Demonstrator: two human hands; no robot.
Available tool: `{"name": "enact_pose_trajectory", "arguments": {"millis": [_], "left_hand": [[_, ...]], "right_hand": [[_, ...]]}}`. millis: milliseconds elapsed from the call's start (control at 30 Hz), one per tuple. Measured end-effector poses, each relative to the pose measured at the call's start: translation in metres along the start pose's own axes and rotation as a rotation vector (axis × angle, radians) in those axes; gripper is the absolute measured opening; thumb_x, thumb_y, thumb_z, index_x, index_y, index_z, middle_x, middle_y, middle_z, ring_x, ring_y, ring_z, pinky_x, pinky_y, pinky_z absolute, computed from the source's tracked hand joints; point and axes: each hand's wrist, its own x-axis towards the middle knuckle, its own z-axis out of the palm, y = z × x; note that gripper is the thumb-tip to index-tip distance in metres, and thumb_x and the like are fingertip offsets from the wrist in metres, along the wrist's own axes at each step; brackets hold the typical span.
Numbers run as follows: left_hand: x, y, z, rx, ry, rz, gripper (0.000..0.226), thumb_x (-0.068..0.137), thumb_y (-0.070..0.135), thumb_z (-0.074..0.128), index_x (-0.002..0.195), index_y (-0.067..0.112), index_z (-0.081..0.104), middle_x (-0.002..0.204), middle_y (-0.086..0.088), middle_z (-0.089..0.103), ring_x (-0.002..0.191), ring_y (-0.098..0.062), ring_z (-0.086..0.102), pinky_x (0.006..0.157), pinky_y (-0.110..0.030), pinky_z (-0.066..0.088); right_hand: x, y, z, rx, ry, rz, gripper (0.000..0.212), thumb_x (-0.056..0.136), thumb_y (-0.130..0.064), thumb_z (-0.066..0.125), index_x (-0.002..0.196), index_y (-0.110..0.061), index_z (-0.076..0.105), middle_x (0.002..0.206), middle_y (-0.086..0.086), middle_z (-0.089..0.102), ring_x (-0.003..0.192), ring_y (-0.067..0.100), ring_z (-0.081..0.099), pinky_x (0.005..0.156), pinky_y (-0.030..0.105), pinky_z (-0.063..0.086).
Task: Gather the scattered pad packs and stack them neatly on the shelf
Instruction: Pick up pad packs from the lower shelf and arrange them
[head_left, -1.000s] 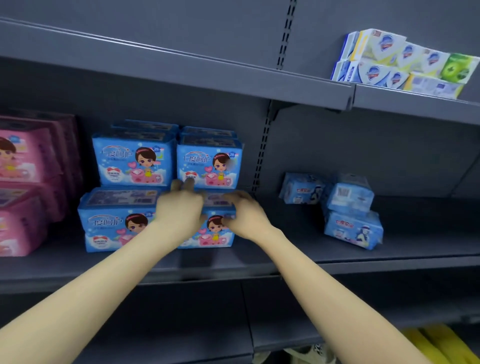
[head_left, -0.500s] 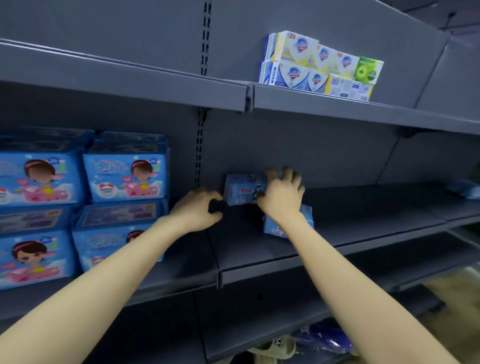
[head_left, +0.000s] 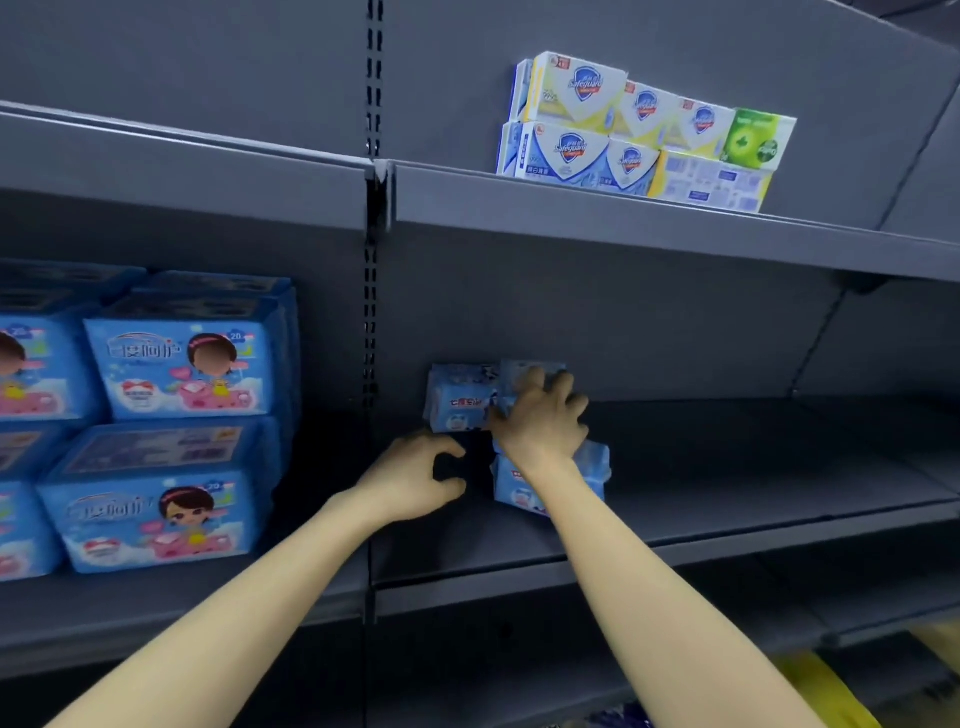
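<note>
Left hand (head_left: 410, 478) nearer pad packs (head_left: 457, 402) under right hand (head_left: 540, 421), grey shelf (head_left: 753, 483)

Both bare arms reached forward. The left hand (head_left: 415, 480) held a loose claw, gripping nothing. The right hand (head_left: 540, 421) lay palm-down, fingers spread and bent.

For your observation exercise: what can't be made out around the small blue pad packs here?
Head view:
- Rear pack: mostly covered by the right hand; grip unclear.
- Front pack: print hidden by the right forearm.
- Large blue packs: leftmost cut off by frame edge.
</note>
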Motion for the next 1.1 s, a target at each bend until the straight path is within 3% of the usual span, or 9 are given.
{"name": "enact_pose_trajectory", "arguments": {"millis": [267, 367, 433, 567, 667, 767, 833, 1000, 1100], "left_hand": [[0.025, 0.016, 0.022, -0.299, 0.065, -0.127, 0.054, 0.086, 0.028, 0.064, 0.136, 0.021, 0.044, 0.133, -0.001, 0.05, 0.115, -0.016, 0.051, 0.088, -0.02, 0.039], [0.029, 0.021, 0.022, -0.715, 0.05, -0.259, 0.061, 0.081, 0.033, 0.07, 0.133, 0.027, 0.039, 0.125, 0.0, 0.052, 0.111, -0.016, 0.052, 0.084, -0.029, 0.046], [0.031, 0.021, 0.019, -1.018, 0.029, -0.371, 0.062, 0.071, 0.041, 0.075, 0.123, 0.024, 0.045, 0.124, -0.006, 0.054, 0.104, -0.022, 0.056, 0.078, -0.035, 0.048], [0.035, 0.019, 0.01, -1.336, 0.061, -0.529, 0.038, 0.08, 0.046, 0.061, 0.104, 0.017, 0.055, 0.102, -0.013, 0.061, 0.09, -0.026, 0.06, 0.074, -0.04, 0.047], [0.035, 0.019, 0.006, -1.363, 0.152, -0.578, 0.034, 0.081, 0.047, 0.061, 0.095, 0.017, 0.054, 0.095, -0.012, 0.06, 0.087, -0.026, 0.059, 0.075, -0.04, 0.045], [0.031, 0.011, 0.002, -1.409, 0.232, -0.588, 0.031, 0.082, 0.047, 0.059, 0.094, 0.019, 0.053, 0.096, -0.012, 0.06, 0.087, -0.026, 0.059, 0.081, -0.042, 0.043], [0.026, 0.002, -0.001, -1.443, 0.264, -0.589, 0.032, 0.083, 0.047, 0.058, 0.097, 0.019, 0.054, 0.099, -0.012, 0.06, 0.088, -0.027, 0.059, 0.082, -0.042, 0.042], [0.011, -0.014, -0.003, -1.346, 0.326, -0.569, 0.023, 0.079, 0.035, 0.064, 0.093, 0.02, 0.055, 0.097, -0.011, 0.059, 0.088, -0.026, 0.058, 0.081, -0.041, 0.044], [0.001, -0.027, -0.003, -1.208, 0.285, -0.408, 0.057, 0.049, 0.019, 0.065, 0.104, 0.028, 0.054, 0.104, -0.004, 0.058, 0.09, -0.019, 0.056, 0.076, -0.036, 0.043]], "right_hand": [[0.017, 0.036, -0.004, 0.441, 0.028, -0.179, 0.05, 0.075, -0.026, 0.071, 0.117, -0.015, 0.046, 0.122, 0.002, 0.037, 0.114, 0.027, 0.041, 0.082, 0.032, 0.043], [0.018, 0.047, -0.006, 0.608, -0.019, -0.296, 0.049, 0.071, -0.014, 0.073, 0.112, -0.015, 0.047, 0.112, -0.005, 0.033, 0.105, 0.016, 0.045, 0.078, 0.021, 0.039], [0.016, 0.052, -0.004, 0.63, -0.058, -0.396, 0.05, 0.069, -0.009, 0.074, 0.111, -0.014, 0.047, 0.113, -0.004, 0.034, 0.103, 0.012, 0.042, 0.074, 0.012, 0.033], [0.011, 0.051, 0.007, 0.66, -0.078, -0.523, 0.055, 0.066, -0.011, 0.074, 0.115, -0.007, 0.049, 0.114, -0.002, 0.035, 0.103, 0.008, 0.038, 0.079, -0.003, 0.029], [0.009, 0.042, 0.013, 0.716, -0.093, -0.583, 0.062, 0.06, -0.018, 0.07, 0.117, -0.008, 0.049, 0.114, -0.003, 0.035, 0.103, 0.003, 0.036, 0.084, -0.003, 0.027], [0.009, 0.032, 0.012, 0.839, -0.151, -0.535, 0.06, 0.065, -0.008, 0.074, 0.116, -0.019, 0.045, 0.114, -0.005, 0.037, 0.105, 0.002, 0.038, 0.083, -0.001, 0.032], [0.01, 0.029, 0.013, 0.902, -0.179, -0.527, 0.06, 0.064, -0.011, 0.073, 0.112, -0.026, 0.041, 0.114, -0.006, 0.037, 0.105, 0.001, 0.04, 0.082, 0.001, 0.035], [0.01, 0.02, 0.022, 0.949, -0.293, -0.514, 0.057, 0.072, -0.002, 0.069, 0.112, -0.03, 0.041, 0.123, -0.005, 0.042, 0.111, 0.003, 0.04, 0.084, 0.006, 0.035], [0.013, 0.013, 0.026, 1.001, -0.389, -0.445, 0.045, 0.08, -0.005, 0.065, 0.113, -0.027, 0.043, 0.118, -0.007, 0.046, 0.108, 0.006, 0.045, 0.083, 0.018, 0.036]]}}
